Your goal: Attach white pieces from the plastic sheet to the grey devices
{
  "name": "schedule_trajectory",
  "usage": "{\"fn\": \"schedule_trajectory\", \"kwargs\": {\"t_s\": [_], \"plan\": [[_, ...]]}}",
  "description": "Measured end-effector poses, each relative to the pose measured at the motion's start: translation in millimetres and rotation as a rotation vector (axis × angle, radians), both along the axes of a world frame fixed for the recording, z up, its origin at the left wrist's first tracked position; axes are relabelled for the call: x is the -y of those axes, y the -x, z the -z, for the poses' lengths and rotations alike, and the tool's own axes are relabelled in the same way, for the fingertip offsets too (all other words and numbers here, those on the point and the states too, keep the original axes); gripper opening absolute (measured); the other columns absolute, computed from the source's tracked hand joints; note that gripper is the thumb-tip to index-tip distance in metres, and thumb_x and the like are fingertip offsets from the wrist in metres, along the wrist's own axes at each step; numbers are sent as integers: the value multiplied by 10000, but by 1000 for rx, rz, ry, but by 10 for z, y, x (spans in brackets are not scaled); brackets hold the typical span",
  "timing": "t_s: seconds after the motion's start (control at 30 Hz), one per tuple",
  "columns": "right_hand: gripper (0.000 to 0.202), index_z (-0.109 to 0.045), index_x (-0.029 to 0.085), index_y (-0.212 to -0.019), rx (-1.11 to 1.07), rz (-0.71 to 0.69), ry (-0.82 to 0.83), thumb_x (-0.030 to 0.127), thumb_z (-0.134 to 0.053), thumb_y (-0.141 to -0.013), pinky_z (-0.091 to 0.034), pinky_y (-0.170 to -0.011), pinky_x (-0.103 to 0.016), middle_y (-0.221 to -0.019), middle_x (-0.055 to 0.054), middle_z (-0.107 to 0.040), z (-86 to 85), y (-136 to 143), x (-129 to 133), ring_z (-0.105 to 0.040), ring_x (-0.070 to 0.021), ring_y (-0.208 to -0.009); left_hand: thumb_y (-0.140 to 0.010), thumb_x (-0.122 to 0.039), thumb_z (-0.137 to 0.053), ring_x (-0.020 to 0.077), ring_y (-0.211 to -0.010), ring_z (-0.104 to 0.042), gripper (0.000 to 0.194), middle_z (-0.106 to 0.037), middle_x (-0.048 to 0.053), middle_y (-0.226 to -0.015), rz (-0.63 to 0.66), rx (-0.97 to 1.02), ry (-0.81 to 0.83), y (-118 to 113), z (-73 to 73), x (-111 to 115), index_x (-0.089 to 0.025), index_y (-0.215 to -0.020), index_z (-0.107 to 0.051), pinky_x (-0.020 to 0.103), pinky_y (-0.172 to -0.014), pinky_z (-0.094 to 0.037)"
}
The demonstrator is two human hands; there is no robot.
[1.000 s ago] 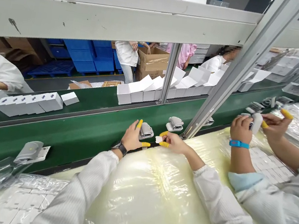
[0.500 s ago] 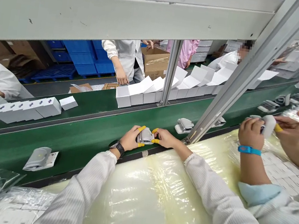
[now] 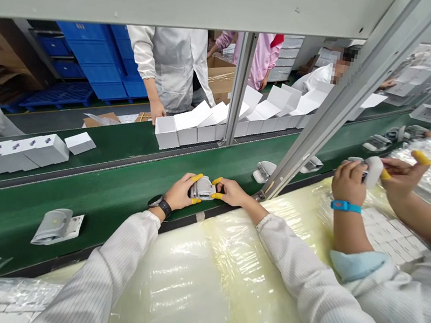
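Note:
Over the green conveyor belt [image 3: 121, 190], a folded grey cuff [image 3: 203, 188] is held between my two hands. My left hand [image 3: 180, 192], with yellow finger cots on thumb and finger, grips its left end. From the other side, my right hand [image 3: 234, 193], also in yellow cots, closes thumb and finger about the right end, where a small dark part shows. Whether that dark part belongs to the cuff I cannot tell. Another folded cuff [image 3: 52, 225] lies on the belt to the left, on a printed paper. A further cuff [image 3: 264, 172] lies to the right.
A slanted metal post [image 3: 323, 102] rises right of my hands. Plastic-wrapped stock [image 3: 176, 281] lies below my arms. At right, a co-worker's hands [image 3: 353, 183] hold a similar cuff. Open white boxes [image 3: 168, 133] and closed boxes [image 3: 51, 151] line the far belt.
The view has shifted, so most things sit farther left. My hands still hold the cuff; a dark part now shows by my right fingers. The person across has a hand at the open boxes.

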State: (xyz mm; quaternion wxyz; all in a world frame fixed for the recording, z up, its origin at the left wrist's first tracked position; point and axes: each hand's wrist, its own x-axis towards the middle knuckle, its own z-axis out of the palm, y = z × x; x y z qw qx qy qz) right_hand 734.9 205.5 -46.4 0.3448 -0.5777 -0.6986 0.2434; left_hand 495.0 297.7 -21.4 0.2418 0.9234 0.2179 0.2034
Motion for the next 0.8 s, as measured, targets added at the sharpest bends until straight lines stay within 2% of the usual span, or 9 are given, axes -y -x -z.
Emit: {"fn": "schedule_trajectory", "kwargs": {"t_s": [0.23, 0.4, 0.5, 0.63, 0.73, 0.8], "plan": [[279, -506, 177, -818, 56, -50, 28, 292, -751, -751, -373, -623, -232, -777, 12, -584, -33, -1, -29, -492, -115, -654, -706, -279, -770, 279, -1229, -545, 779, -488, 107, -1357, 31, 2, 13, -15, -15, 4, -200, -1416, -458, 398, -1037, -489], [318, -534, 173, -774, 38, 45, 29, 285, -815, -677, -338, -588, -218, -707, 44, -564, -34, -9, -29, -468, -97, -609, -713, -298, -763, 281, -1204, -561, 761, -494, 98, -1356, 15, 2, 15, -31, -20, -1, -219, -1410, -469, 395, -1012, -504], [273, -564, 166, -746, 49, 67, 65, 294, -799, -692, -324, -570, -218, -681, 43, -576, -29, -41, -19, -465, -93, -583, -712, -307, -764, 270, -1155, -589, 766, -499, 91, -1352, 9, 0, 22, -42, -14, -14, -235, -1415, -469, 387, -987, -519], [193, -673, 167, -926, -29, 71, 129, 322, -695, -813, -335, -560, -217, -665, 35, -593, -41, -97, -52, -490, -102, -576, -713, -322, -767, 273, -1187, -574, 772, -494, 87, -1359, 11, 16, 23, -88, 45, -26, -239, -1418, -462, 390, -998, -515], [385, -662, 183, -1150, -26, 164, 165, 276, -730, -782, -347, -555, -215, -675, 35, -611, -74, -148, -86, -499, -107, -576, -704, -330, -774, 280, -1206, -568, 785, -490, 89, -1361, -3, 11, 6, -200, 83, 0, -235, -1416, -457, 405, -1020, -504], [546, -605, 189, -1272, -36, 229, 177, 235, -755, -748, -366, -560, -215, -680, 39, -616, -117, -183, -55, -509, -111, -581, -690, -318, -789, 291, -1226, -559, 819, -480, 100, -1373, -12, -12, 3, -285, 38, 47, -224, -1426, -443, 421, -1045, -490]]}}
